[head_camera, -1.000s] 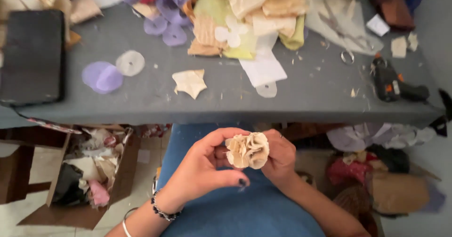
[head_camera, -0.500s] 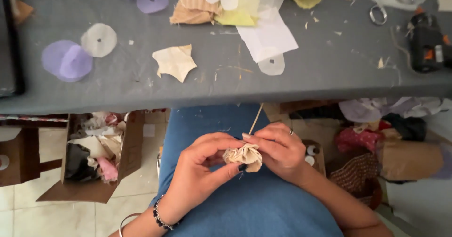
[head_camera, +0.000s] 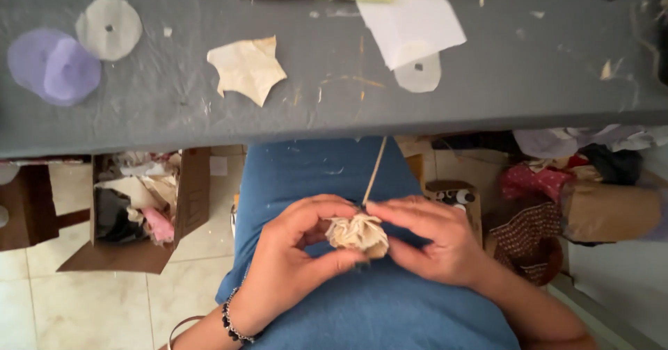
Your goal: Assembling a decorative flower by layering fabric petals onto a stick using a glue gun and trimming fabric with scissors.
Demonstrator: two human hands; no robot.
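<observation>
You are holding a small cream flower of crumpled fabric petals (head_camera: pixel 358 233) over your lap, below the near edge of the grey surface (head_camera: pixel 529 78). Your left hand (head_camera: pixel 292 266) is curling around it from the left, thumb under and fingers (head_camera: pixel 316 209) arching over the top, closed on the petals. Your right hand (head_camera: pixel 435 242) is meeting it from the right, its fingers (head_camera: pixel 393 209) pinching the flower's upper edge where a thin wooden stick (head_camera: pixel 376 169) is rising toward the surface. A black beaded bracelet (head_camera: pixel 233 322) is sitting on your left wrist. On the surface, well apart from the flower, are lying a cream star-shaped fabric cutout (head_camera: pixel 247 68), two overlapping lilac fabric discs (head_camera: pixel 54 66) and a pale grey disc (head_camera: pixel 108 26). An open cardboard box of scraps (head_camera: pixel 142 207) is standing on the floor to your left.
</observation>
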